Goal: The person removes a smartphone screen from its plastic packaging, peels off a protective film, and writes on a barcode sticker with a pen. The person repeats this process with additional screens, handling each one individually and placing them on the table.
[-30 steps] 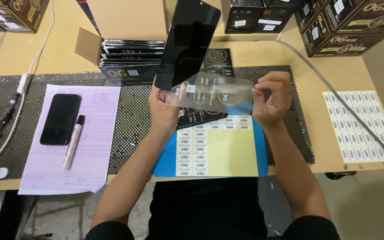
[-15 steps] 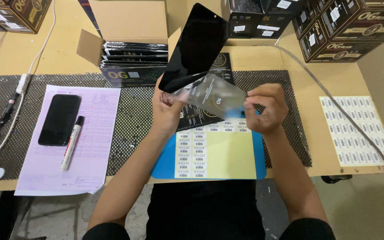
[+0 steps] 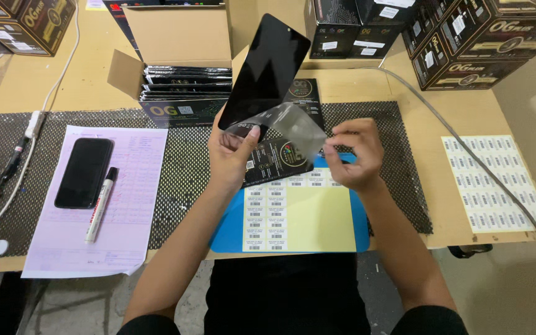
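A black glass panel point(image 3: 267, 71), rectangular with rounded corners, is held tilted above the middle of the table point(image 3: 82, 87), its upper end leaning away from the person and to the right. A clear film point(image 3: 293, 127) hangs curled from the panel's lower edge, attached at that end and drawn out to the right. The left hand point(image 3: 234, 155) grips the panel's lower end, thumb laid across the near face where the film begins, remaining fingers closed behind it; the forearm rises from the lower left of the view. The right hand point(image 3: 352, 155) has its fingers pinched shut on the free end of the film, knuckles bent, wrist level with the left hand and just apart from it. Beneath the hands lies a black printed packet point(image 3: 277, 162), resting partly on a blue mat point(image 3: 361, 217) that carries a yellow sheet of barcode labels point(image 3: 299, 214). These lie on a black mesh mat point(image 3: 181, 167). Behind stands an open carton point(image 3: 181, 68) filled with stacked black packets. To the left, a dark phone point(image 3: 84, 172) and a marker pen point(image 3: 101, 205) lie on a pale printed form point(image 3: 131, 211). At the right edge lies a white label sheet point(image 3: 494, 183), crossed by a grey cable point(image 3: 466, 155), with dark boxes point(image 3: 466, 37) stacked behind.
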